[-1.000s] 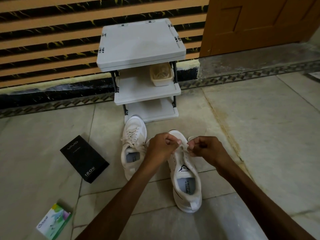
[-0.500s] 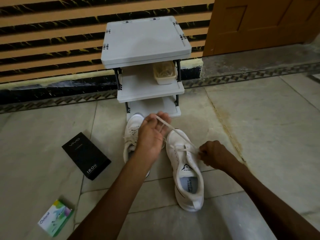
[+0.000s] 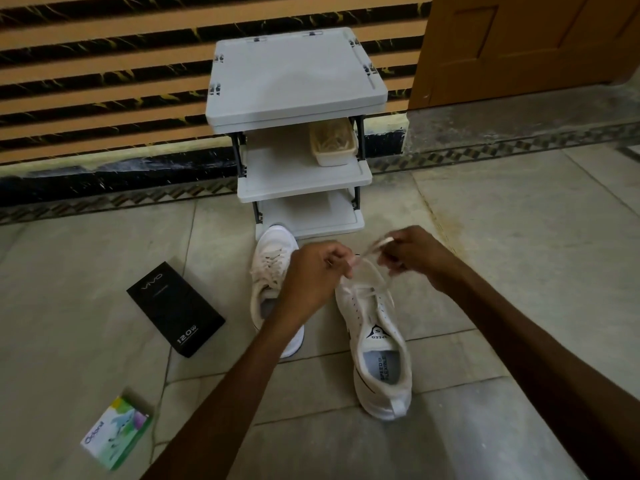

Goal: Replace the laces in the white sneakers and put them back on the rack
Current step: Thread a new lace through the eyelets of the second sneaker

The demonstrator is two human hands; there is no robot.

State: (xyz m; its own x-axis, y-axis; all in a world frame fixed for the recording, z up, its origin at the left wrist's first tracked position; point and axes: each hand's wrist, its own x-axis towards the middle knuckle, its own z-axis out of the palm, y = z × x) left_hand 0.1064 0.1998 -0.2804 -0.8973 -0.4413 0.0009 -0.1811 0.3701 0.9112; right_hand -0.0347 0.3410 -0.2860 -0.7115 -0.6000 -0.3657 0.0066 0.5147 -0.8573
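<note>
The pale stone-tiled floor [image 3: 519, 237] fills most of my view, running to a striped wall and a brown wooden door at the far side. Against that wall stands the grey plastic three-shelf rack [image 3: 294, 81]; its wide top hides much of the middle shelf, and the lowest shelf shows only as a strip.

Just near of the rack lie the two white sneakers, side by side with toes pointing far. The right-hand sneaker [image 3: 381, 358] is plain to see from heel to tongue, its toe covered by my hands. The left-hand sneaker [image 3: 273, 258] is laced, with its heel half hidden under my left forearm.

To the left lies a flat black cardboard box [image 3: 175, 306].

My left hand [image 3: 311, 275] and right hand [image 3: 415, 258] hover over the right-hand sneaker's toe, each with fingers curled, pinching the white lace [image 3: 379, 243]. The lace is blurred, so I cannot make out its path through the eyelets.

A cream woven basket [image 3: 334, 142] sits on the right of the middle shelf, its contents unclear. A small green-and-white carton [image 3: 116, 433] lies near left.
</note>
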